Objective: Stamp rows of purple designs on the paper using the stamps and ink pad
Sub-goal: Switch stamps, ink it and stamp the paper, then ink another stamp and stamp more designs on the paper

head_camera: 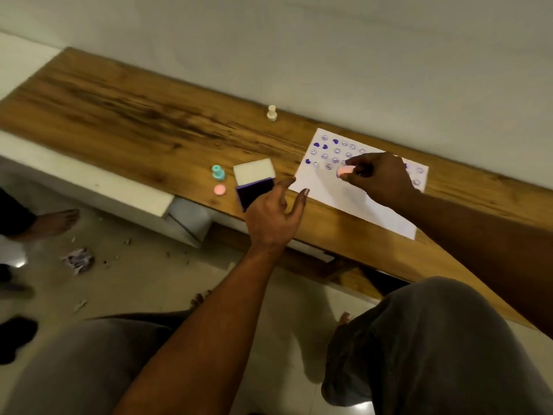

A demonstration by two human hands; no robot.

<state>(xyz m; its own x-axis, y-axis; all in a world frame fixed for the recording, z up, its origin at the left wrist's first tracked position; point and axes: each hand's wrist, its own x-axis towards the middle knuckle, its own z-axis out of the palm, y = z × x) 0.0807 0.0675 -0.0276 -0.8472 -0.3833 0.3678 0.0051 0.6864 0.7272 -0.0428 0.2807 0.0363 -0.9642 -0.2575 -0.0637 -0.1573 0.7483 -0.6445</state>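
A white paper [338, 194] lies on the wooden bench [134, 115], with rows of purple hearts and smiley faces stamped along its far part. My right hand [380, 178] is over the paper, fingers pinched on a pink stamp [344, 171] held just above or on the sheet below the rows. My left hand [273, 214] hovers with spread fingers, empty, between the paper's left corner and the open purple ink pad [253, 193]. The pad's white lid [254, 170] is flipped back behind it.
A teal stamp [218, 172] and a pink cap [219, 190] sit left of the ink pad. A cream stamp [271, 112] stands at the back by the wall. My knees are below the bench edge. A crumpled paper [77, 259] and another person's foot [51, 223] are on the floor at left.
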